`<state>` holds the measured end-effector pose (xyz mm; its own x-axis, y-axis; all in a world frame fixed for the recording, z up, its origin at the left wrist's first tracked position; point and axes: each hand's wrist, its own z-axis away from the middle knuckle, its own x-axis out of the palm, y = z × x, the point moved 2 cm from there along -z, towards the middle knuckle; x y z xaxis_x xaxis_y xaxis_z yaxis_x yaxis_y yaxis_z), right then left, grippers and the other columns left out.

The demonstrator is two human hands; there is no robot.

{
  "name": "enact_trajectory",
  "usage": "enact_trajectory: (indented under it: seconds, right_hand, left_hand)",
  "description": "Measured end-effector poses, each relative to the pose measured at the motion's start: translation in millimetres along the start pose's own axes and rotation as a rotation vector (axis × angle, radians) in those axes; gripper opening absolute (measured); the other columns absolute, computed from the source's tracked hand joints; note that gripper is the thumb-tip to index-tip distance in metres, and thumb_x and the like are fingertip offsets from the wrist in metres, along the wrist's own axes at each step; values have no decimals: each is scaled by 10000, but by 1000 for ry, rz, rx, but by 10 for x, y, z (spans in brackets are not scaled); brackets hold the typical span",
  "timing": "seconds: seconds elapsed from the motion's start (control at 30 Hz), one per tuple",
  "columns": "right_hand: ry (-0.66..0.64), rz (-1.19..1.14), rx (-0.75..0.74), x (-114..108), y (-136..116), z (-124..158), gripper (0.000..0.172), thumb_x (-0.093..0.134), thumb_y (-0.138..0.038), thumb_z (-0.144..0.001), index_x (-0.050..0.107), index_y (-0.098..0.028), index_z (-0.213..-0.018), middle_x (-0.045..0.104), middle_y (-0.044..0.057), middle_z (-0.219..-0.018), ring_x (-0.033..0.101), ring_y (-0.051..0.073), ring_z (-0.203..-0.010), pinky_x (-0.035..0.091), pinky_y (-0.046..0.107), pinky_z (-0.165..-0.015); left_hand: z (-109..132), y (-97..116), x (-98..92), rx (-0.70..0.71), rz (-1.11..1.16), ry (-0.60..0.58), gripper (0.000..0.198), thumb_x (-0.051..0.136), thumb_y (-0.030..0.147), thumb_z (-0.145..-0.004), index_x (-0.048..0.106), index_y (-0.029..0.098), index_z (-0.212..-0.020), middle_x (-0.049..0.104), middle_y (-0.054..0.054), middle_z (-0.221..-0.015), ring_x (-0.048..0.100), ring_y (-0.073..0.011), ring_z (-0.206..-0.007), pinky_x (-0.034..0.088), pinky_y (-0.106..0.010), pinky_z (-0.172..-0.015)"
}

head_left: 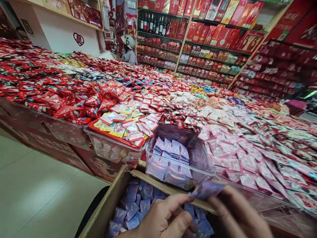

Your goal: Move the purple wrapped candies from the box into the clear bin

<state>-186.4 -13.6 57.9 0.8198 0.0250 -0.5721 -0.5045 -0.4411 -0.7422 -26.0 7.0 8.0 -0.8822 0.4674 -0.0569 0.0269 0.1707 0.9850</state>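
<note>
The held packet (208, 189) is lilac, like the purple packets (133, 205) in the brown cardboard box (109, 201) and in the clear bin (195, 155). Left of it, the red-rimmed tray (99, 127) carries pink and yellow wrappers. To the right spread pink packets (237, 158); glossy red packets (49, 82) fill the far left. The far shelf boxes (215, 23) are red and gold.

A purple packet (207, 189) is pinched between the left hand (162, 219) and the right hand (237, 215) above a cardboard box (111, 198) of purple sachets. Just beyond, a clear bin (198, 155) is partly filled with the same sachets.
</note>
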Motion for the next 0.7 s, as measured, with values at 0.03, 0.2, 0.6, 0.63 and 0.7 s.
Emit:
enact_trajectory:
  seconds: [0.03,0.2,0.6,0.63,0.7]
  right_hand:
    - [-9,83,-39,-85,-53,-161,155,471,-249,-798,530,-240,-942,591,30,-836,559,156,-744,455,231,-670]
    - [-252,374,-88,-66,-75,-1092,188,439,-234,-799,557,-195,-940,621,59,-875,568,179,-804,442,285,-721]
    - [-838,635,-96,923,336,-1673,243,501,-112,-692,658,-161,-871,675,53,-862,593,184,-769,423,234,-655]
    - [-853,625,-91,942,345,-1680,235,504,-122,-696,659,-165,-868,675,46,-850,591,176,-752,420,227,-636]
    - [-889,603,-78,976,378,-1695,223,509,-130,-696,664,-171,-852,676,34,-820,586,162,-724,413,214,-608]
  left_hand:
    - [2,-5,11,11,-19,3,383,397,276,-836,459,59,-1145,682,-147,-770,639,-175,-613,479,-224,-551]
    - [5,13,33,124,-309,-9,246,475,130,-766,610,84,-967,686,-98,-786,638,-158,-727,464,-192,-680]
    - [72,-222,99,327,-610,-114,239,472,142,-746,606,153,-943,688,-31,-787,633,-142,-689,453,-197,-683]
    - [71,-228,107,335,-616,-121,239,473,142,-743,612,151,-937,690,-33,-784,634,-142,-682,454,-198,-682]
    - [66,-228,114,350,-623,-126,235,473,139,-739,624,147,-919,694,-35,-784,634,-140,-667,456,-196,-676]
